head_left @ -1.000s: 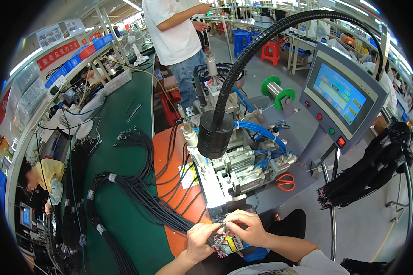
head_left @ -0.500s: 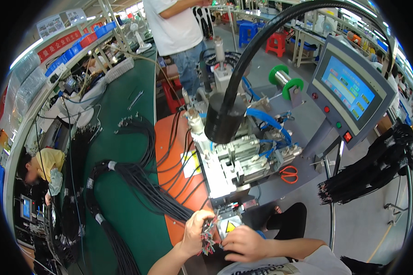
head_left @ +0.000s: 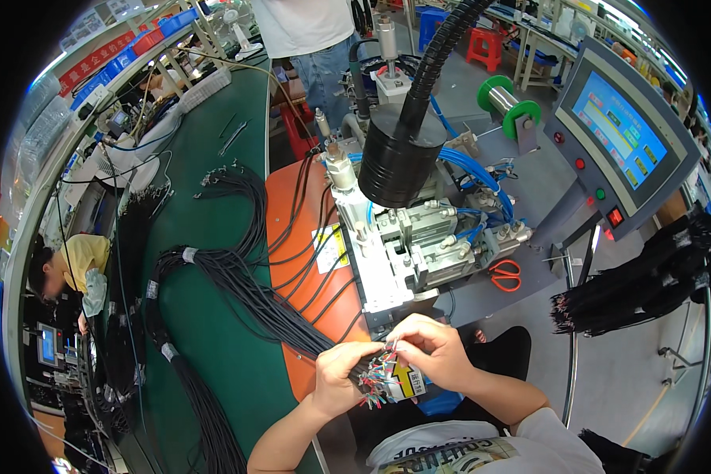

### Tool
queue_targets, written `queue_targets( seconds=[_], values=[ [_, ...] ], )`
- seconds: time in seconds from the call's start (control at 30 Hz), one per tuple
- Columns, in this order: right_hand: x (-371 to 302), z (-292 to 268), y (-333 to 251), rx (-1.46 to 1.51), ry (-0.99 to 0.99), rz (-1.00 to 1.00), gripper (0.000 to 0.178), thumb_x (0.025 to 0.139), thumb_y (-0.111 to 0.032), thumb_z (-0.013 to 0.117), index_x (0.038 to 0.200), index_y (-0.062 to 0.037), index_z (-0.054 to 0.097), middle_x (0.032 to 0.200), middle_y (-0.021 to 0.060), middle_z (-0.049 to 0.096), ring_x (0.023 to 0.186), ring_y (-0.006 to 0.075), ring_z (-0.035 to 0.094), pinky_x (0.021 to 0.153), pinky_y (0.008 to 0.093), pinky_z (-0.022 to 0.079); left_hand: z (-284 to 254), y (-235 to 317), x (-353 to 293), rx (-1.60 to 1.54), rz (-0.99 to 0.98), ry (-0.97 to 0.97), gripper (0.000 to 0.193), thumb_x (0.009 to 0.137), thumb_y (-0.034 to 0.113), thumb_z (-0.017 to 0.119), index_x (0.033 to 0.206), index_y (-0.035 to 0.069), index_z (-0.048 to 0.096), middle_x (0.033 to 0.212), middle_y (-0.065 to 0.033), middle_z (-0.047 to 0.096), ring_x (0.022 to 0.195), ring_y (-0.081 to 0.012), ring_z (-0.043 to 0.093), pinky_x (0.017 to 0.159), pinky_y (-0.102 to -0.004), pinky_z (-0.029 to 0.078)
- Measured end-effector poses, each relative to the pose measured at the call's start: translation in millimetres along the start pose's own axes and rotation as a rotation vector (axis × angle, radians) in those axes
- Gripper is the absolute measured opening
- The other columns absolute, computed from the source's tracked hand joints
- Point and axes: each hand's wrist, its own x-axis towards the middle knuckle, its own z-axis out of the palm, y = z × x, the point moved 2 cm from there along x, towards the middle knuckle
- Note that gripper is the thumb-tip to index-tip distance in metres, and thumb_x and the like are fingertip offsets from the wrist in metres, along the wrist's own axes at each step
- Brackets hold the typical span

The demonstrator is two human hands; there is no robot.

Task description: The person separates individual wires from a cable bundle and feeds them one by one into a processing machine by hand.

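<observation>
Just in front of the silver machine (head_left: 430, 241), the worker's left hand (head_left: 341, 377) is curled around the near end of a black cable bundle (head_left: 265, 291), and the right hand (head_left: 434, 353) has thumb and forefinger pinched together at the coloured wire ends (head_left: 378, 381); which single wire sits between those tips I can't make out. Right under them is a label (head_left: 407, 382) with a fat yellow arrow and dark characters, partly covered by the wires. Another label (head_left: 329, 250), white and yellow, lies on the orange board (head_left: 302, 381), its print too small for me to read, and cables run close by it. The tilted touchscreen (head_left: 620, 130) shows blue with red and yellow-green boxes. Far left, a red banner (head_left: 99, 58) carries pale lettering, and the worker's shirt (head_left: 450, 449) has large dark print.

A thick black cylinder (head_left: 399, 162) on a ribbed hose hangs over the machine, blocking part of it from view. Red-handled scissors (head_left: 505, 276) lie beside the machine, a green-flanged spool (head_left: 509, 107) stands behind it, and dark cable bunches (head_left: 636, 276) hang from a rail to the right.
</observation>
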Motion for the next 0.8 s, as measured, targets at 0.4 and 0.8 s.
queue_targets(
  seconds=[0.4,0.8],
  values=[
    [1,-3,5,-0.333,0.130,-0.208,0.013,0.083,0.005,0.059,0.095,0.0028,0.059,0.093,0.0085,0.060,0.076,0.0109,0.061,0.063,0.0226,0.050,2,0,2,0.119,-0.027,-0.076,0.060,0.059,0.037,0.083,0.102,0.000,0.063,0.090,-0.0131,0.068,0.080,-0.0275,0.066,0.073,-0.0343,0.050],
    [6,-6,8,0.303,-0.016,0.344,0.020,0.090,-0.009,0.059,0.108,-0.0021,0.053,0.080,0.0010,0.060,0.062,0.0017,0.054,0.049,0.0146,0.039,8,1,-2,0.204,0.154,0.020,0.037,0.065,0.012,0.076,0.098,0.002,0.062,0.080,-0.0058,0.067,0.065,-0.0205,0.063,0.059,-0.0305,0.043]
  ],
)
